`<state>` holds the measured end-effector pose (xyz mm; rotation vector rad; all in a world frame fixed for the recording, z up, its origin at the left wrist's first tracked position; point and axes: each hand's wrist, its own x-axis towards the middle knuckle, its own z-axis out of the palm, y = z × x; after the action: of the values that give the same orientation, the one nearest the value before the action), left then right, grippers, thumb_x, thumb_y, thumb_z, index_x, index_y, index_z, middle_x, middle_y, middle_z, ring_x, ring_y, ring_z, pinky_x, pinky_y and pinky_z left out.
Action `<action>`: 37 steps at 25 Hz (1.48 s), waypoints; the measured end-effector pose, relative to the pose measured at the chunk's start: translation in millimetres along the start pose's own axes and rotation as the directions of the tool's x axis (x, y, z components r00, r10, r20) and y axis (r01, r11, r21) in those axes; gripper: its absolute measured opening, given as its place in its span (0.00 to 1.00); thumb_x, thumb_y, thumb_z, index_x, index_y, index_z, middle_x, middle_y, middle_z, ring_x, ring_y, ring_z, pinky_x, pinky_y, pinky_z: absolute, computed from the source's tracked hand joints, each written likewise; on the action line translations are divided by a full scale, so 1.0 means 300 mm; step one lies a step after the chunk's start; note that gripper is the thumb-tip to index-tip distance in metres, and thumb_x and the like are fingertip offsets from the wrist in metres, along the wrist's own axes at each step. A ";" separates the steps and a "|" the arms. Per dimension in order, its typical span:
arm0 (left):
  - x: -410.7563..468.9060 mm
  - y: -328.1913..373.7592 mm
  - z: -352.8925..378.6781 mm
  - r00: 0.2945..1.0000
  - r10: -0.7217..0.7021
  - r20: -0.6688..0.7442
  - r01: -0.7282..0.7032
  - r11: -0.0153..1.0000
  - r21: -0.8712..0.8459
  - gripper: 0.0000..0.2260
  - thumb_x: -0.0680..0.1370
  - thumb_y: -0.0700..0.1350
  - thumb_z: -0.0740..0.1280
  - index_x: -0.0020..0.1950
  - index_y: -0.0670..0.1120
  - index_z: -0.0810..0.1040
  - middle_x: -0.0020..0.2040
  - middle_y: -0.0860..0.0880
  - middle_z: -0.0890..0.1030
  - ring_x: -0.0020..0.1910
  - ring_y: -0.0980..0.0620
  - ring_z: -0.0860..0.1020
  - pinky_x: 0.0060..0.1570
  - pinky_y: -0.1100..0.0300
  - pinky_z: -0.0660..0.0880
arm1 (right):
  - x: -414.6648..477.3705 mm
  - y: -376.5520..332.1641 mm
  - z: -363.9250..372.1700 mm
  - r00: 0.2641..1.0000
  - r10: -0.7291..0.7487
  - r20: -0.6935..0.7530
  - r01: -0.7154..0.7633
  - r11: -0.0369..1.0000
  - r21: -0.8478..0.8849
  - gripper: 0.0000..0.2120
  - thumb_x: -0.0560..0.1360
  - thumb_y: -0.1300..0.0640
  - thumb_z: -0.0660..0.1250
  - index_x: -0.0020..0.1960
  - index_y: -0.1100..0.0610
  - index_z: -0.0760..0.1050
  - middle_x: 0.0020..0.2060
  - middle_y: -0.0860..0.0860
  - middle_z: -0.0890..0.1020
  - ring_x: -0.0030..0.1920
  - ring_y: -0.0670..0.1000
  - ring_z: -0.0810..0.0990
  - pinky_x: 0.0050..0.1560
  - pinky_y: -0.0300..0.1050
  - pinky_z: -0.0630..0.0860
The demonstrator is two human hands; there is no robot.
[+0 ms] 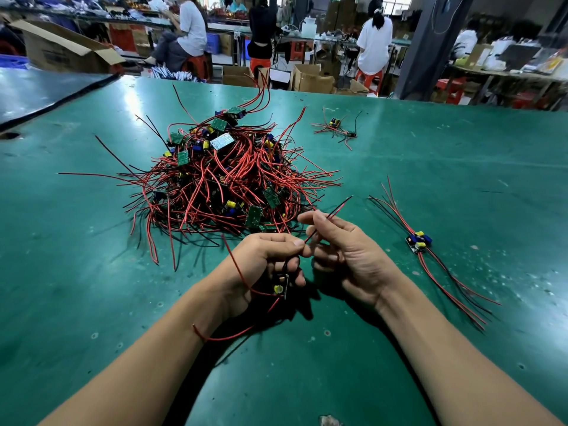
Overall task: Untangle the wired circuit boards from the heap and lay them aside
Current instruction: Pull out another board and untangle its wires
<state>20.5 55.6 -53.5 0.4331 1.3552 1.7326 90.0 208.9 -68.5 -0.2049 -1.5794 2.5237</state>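
A big heap [227, 179] of small green circuit boards with red and black wires lies on the green table [430, 167], just beyond my hands. My left hand [264, 265] grips one wired circuit board [281, 287] with a yellow capacitor; its red wire loops down past my wrist. My right hand [347, 253] pinches that board's red and black wire pair [330, 215], which sticks up to the right. To the right, untangled boards [419, 241] lie with their wires laid out straight.
A small tangle of boards and wires [336, 127] lies at the far right of the heap. A dark mat [46, 90] covers the table's far left. Beyond the table's far edge are cardboard boxes [310, 78], red stools and several seated people.
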 end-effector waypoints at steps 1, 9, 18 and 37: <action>0.001 0.001 0.000 1.000 0.004 0.001 -0.004 1.000 0.010 0.05 0.72 0.42 0.68 0.38 0.42 0.81 0.26 0.48 0.72 0.26 0.50 0.77 0.30 0.63 0.72 | 0.005 0.002 0.003 0.999 -0.024 -0.035 0.024 1.000 -0.014 0.10 0.73 0.48 0.73 0.49 0.53 0.86 0.32 0.48 0.70 0.25 0.41 0.63 0.23 0.32 0.59; 0.009 -0.003 0.017 0.996 0.061 -0.059 -0.060 0.998 0.026 0.08 0.78 0.37 0.65 0.40 0.39 0.78 0.25 0.48 0.73 0.24 0.52 0.75 0.23 0.67 0.71 | 0.012 0.000 -0.002 0.922 -0.229 -0.313 0.119 0.935 -0.333 0.10 0.78 0.48 0.69 0.53 0.52 0.85 0.22 0.47 0.60 0.21 0.45 0.54 0.25 0.34 0.50; 0.013 -0.011 0.024 0.995 0.074 -0.061 -0.068 0.994 0.087 0.07 0.79 0.37 0.65 0.41 0.38 0.78 0.26 0.47 0.74 0.24 0.51 0.76 0.24 0.67 0.71 | 0.026 -0.006 -0.043 0.724 -0.664 -0.187 0.139 0.407 -0.903 0.10 0.81 0.52 0.68 0.52 0.56 0.86 0.44 0.46 0.86 0.47 0.44 0.82 0.49 0.36 0.75; -0.009 -0.014 0.031 0.991 0.097 -0.088 -0.098 0.995 -0.001 0.04 0.76 0.38 0.69 0.45 0.39 0.82 0.34 0.41 0.81 0.28 0.46 0.80 0.29 0.61 0.77 | 0.006 -0.079 -0.037 0.975 0.122 -0.186 -0.089 0.980 0.178 0.29 0.70 0.37 0.67 0.61 0.57 0.79 0.30 0.45 0.66 0.21 0.42 0.59 0.20 0.32 0.56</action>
<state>30.3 59.1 -53.5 0.4312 1.4120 1.8536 91.8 229.4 -52.0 -0.5119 -1.3069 2.6062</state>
